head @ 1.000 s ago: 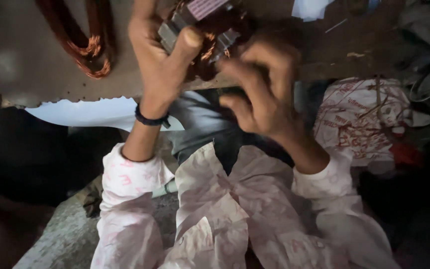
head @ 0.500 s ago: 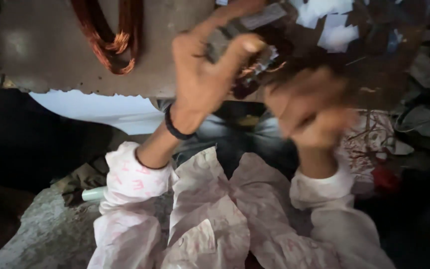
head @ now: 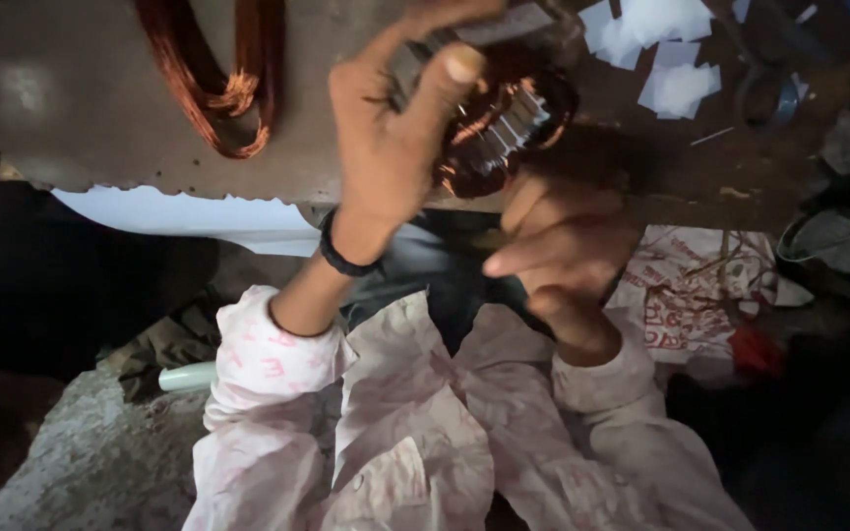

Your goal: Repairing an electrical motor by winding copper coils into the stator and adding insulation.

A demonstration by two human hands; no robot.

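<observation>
head view: left hand [head: 395,147] grips the motor stator [head: 494,118]; right hand [head: 563,246], loosely curled and holding nothing, sits just below it.

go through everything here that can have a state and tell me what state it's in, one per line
Stator: lifted off the bench, held in the left hand.
Right hand: below the stator, fingers loosely curled, holding nothing visible.
Copper wire coil: loose, lying on the bench.
Paper pieces: scattered flat on the bench.
</observation>
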